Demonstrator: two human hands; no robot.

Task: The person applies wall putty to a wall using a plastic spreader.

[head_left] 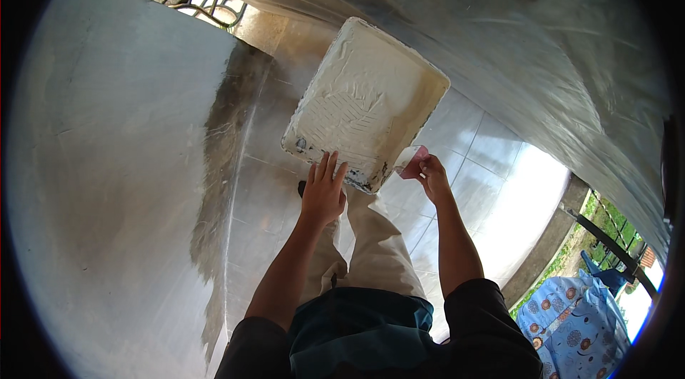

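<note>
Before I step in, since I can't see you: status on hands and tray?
Left hand: fingers at near edge of tray. Right hand: gripping pink tool beside tray. Tray: coated off-white. Plastic sheeting: along its right side.

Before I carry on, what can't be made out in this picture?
All in the head view:
- Underside of the paint tray: hidden by the tray itself, so its support is unclear.
- Palm of the left hand: hidden by the back of that hand.
- Grip end of the pink tool: partly covered by the right hand's fingers.
- Right foot: hidden beneath the tray.
- Blue patterned cloth: cut off by the fisheye rim.
</note>
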